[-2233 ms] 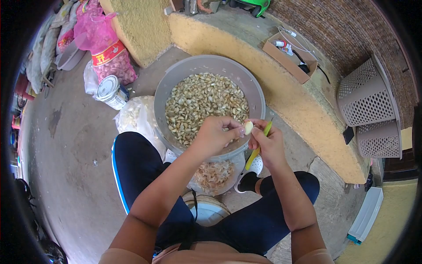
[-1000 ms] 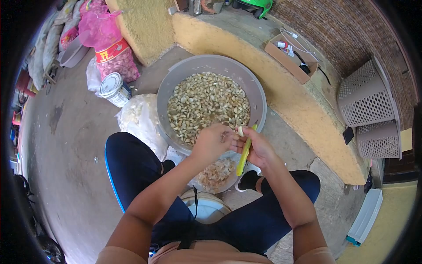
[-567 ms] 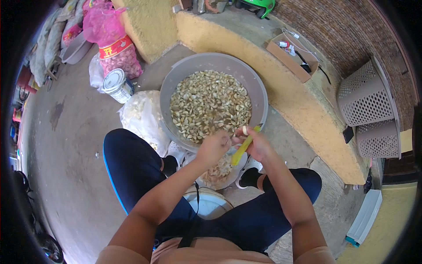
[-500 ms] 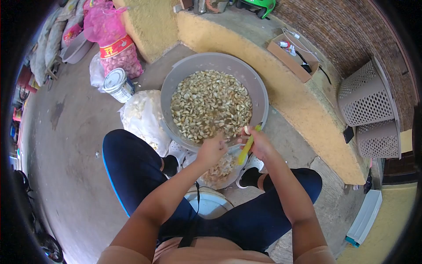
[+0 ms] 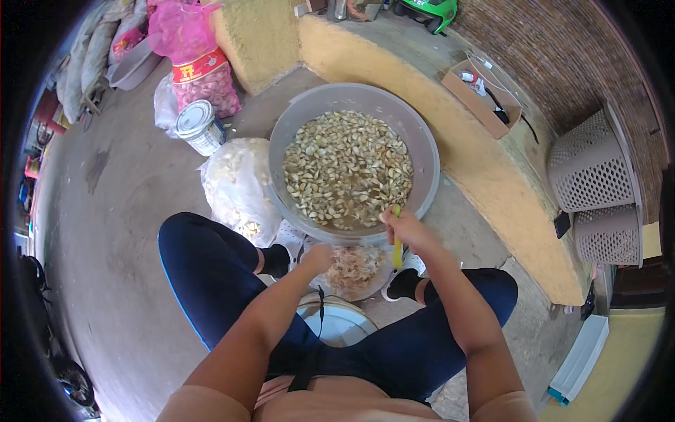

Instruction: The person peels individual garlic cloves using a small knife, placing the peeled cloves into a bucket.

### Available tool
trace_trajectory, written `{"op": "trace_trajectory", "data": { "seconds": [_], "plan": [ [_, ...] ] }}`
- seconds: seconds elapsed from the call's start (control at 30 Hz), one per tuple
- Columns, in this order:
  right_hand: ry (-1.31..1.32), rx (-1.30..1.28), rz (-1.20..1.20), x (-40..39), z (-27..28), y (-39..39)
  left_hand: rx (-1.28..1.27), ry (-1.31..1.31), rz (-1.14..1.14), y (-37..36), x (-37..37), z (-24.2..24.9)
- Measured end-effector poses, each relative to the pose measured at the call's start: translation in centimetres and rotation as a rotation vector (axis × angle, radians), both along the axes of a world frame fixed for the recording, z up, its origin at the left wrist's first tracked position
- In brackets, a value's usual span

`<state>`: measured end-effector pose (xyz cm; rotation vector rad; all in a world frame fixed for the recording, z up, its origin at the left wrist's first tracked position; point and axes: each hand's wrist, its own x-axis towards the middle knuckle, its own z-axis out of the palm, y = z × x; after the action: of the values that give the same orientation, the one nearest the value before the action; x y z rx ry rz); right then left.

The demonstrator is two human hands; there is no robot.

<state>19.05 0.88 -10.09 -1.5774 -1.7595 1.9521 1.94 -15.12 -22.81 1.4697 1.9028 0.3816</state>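
My right hand [image 5: 406,231] is closing around the yellow-green knife [image 5: 397,247], fingers curled tight on the handle, which is pointing down toward me; the blade end is hidden behind my fingers. This hand is hovering at the near rim of the grey basin [image 5: 429,151], which is holding garlic cloves [image 5: 348,169] in water. My left hand [image 5: 317,257] is reaching down to the small bowl of peels [image 5: 354,267] between my knees, just near of the basin; fingers are bunched, but I cannot tell whether they are pinching anything. A white bag [image 5: 235,186] is lying just left of the basin, and a tin can [image 5: 200,126] is standing farther left.
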Motion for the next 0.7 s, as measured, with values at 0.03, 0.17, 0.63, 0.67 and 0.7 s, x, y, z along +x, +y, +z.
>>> {"op": "trace_trajectory", "data": {
  "seconds": [0.03, 0.17, 0.63, 0.67, 0.7],
  "plan": [
    [-0.113, 0.088, 0.100, -0.6, -0.2, -0.1, -0.043, 0.016, -0.010, 0.1, 0.1, 0.3],
    [-0.171, 0.587, 0.340, -3.9, -1.6, -1.9, -0.224, 0.032, -0.032, 1.1, 0.6, 2.6],
    [0.046, 0.674, 0.616, -23.6, 0.0, -9.7, 0.664, 0.030, -0.149, -1.2, 1.8, -3.2],
    [0.056, 0.665, 0.585, -23.6, 0.3, -9.6, 0.670, 0.038, -0.143, -1.1, 1.6, -3.3],
    [0.063, 0.655, 0.552, -23.4, 0.4, -9.3, 0.674, 0.046, -0.136, -0.9, 1.4, -3.4]
  ]
}}
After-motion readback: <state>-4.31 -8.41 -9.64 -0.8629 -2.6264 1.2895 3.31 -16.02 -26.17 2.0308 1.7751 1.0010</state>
